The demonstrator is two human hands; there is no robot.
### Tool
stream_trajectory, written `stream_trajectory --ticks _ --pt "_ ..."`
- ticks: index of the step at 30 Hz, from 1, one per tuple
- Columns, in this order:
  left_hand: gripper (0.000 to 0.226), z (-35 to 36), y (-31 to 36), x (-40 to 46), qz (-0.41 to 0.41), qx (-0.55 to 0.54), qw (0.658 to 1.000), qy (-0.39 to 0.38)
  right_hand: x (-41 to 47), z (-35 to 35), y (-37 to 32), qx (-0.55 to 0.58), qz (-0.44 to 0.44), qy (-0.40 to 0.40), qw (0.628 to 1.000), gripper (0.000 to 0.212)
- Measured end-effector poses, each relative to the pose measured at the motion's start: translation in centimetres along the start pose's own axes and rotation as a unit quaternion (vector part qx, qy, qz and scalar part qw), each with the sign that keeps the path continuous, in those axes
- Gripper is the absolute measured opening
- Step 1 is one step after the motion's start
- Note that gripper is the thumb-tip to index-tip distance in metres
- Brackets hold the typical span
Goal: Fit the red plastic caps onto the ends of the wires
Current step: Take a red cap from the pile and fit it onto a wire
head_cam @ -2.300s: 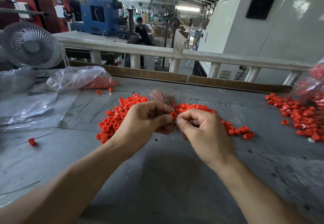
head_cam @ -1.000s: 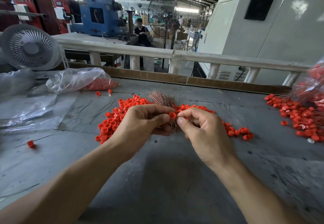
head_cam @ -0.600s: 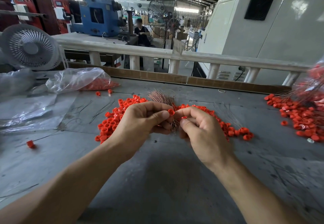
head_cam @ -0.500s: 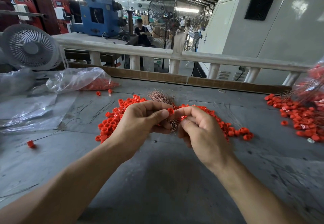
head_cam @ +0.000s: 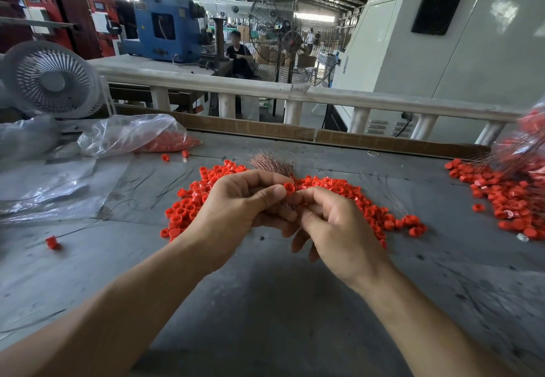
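My left hand [head_cam: 236, 202] holds a bundle of thin copper-coloured wires [head_cam: 272, 163] that fans out behind its knuckles, and its thumb and forefinger pinch a red cap [head_cam: 289, 187]. My right hand [head_cam: 333, 226] meets it fingertip to fingertip, the forefinger and thumb pinched at the same cap; a wire end there is too thin to make out. Under and behind both hands lies a wide heap of loose red caps [head_cam: 203, 190] on the grey table [head_cam: 265, 303].
A second heap of red caps with wires [head_cam: 507, 196] lies at the right edge. A clear bag with caps [head_cam: 138, 137] and plastic sheets sit at the back left, beside a white fan [head_cam: 50, 78]. One stray cap [head_cam: 52, 242] lies left. A railing runs along the table's far edge.
My right hand's fingers have closed in on the cap between the two hands and curled lower. The left hand has stayed in place with the wire bundle.
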State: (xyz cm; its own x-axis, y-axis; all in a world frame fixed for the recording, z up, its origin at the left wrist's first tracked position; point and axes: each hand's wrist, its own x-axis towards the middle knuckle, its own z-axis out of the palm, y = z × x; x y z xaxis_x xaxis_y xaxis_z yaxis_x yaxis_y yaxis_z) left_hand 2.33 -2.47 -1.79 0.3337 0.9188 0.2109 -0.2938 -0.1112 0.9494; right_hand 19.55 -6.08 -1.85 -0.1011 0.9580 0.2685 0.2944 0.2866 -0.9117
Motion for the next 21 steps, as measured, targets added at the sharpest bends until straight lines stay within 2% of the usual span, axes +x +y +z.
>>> stream_trajectory --ticks 4,8,12,14,18,21 --pt "0.022 -0.2 -0.1 0.1 0.003 0.000 1.000 0.005 0.1 -0.1 0.4 -0.044 -0.002 0.011 0.999 0.023" --pt "0.022 -0.2 -0.3 0.3 0.006 -0.009 1.000 0.013 0.7 -0.9 1.0 -0.106 0.004 0.091 0.990 0.020" --pt "0.022 -0.3 -0.4 0.4 0.002 0.000 1.000 0.020 1.4 -2.9 1.5 -0.208 0.029 0.211 0.955 0.016" --pt "0.023 -0.3 -0.4 0.4 -0.002 0.005 1.000 0.018 1.5 -4.1 1.7 -0.272 0.055 0.243 0.930 0.014" --pt "0.026 -0.4 -0.4 0.3 -0.005 0.011 1.000 0.020 1.6 -5.4 2.2 -0.362 0.122 0.237 0.893 0.016" --pt "0.026 -0.4 -0.3 0.3 -0.007 0.016 1.000 0.024 1.6 -5.6 2.6 -0.372 0.131 0.208 0.895 0.019"
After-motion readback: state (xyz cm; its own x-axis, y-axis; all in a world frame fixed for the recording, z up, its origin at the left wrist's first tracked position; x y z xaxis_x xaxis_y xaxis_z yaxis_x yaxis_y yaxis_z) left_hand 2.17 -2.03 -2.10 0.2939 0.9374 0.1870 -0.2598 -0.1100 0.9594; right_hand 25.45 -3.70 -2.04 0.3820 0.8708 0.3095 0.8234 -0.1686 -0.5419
